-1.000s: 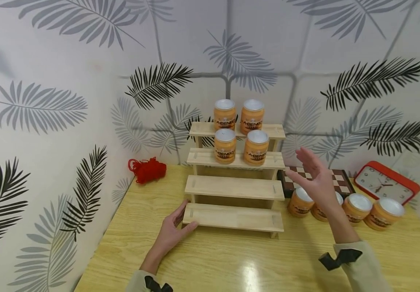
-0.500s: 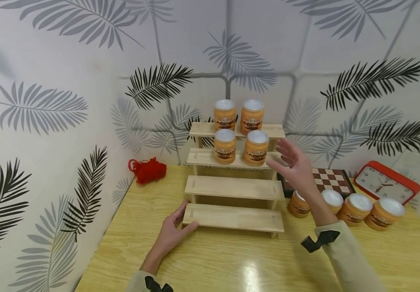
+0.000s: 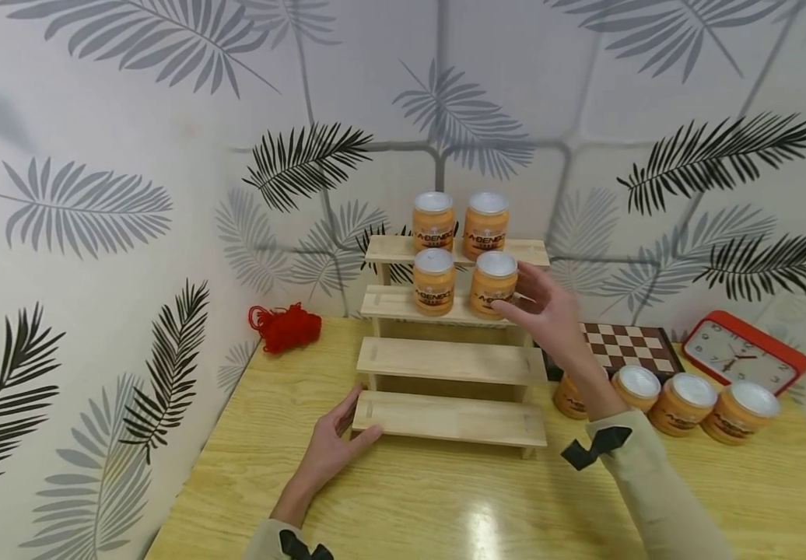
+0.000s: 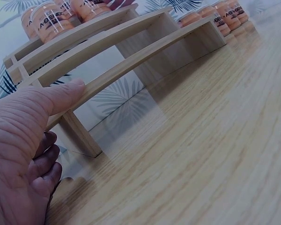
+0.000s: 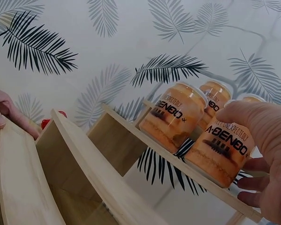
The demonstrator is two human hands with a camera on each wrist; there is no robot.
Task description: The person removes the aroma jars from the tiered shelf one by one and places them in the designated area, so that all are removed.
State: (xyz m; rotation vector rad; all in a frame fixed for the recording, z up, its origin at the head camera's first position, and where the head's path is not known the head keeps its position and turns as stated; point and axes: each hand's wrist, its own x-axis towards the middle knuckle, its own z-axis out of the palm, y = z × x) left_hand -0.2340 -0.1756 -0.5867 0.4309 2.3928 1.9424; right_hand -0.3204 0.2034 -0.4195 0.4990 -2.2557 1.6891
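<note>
A stepped wooden shelf [image 3: 450, 362] stands on the table. Two orange cans with silver lids sit on its top tier, a left can [image 3: 433, 225] and a right can [image 3: 485, 227]. On the tier below are a left can [image 3: 434, 284] and a right can [image 3: 492, 272]. My right hand [image 3: 550, 319] grips that lower right can, thumb across its front and fingers round its right side; in the right wrist view the can [image 5: 220, 152] still stands on the tier. My left hand [image 3: 333, 447] holds the left end of the bottom tier, its thumb [image 4: 68, 93] on top.
To the right, several more orange cans [image 3: 683, 404] stand in a row on the table [image 3: 431, 505]. Behind them are a checkered board [image 3: 630, 346] and a red clock [image 3: 746, 354]. Red yarn [image 3: 291, 328] lies left of the shelf, and a patterned wall rises behind.
My right hand has moved left and inward from above the row of cans to the lower right can, closing its fingers around it. The left hand has stayed put.
</note>
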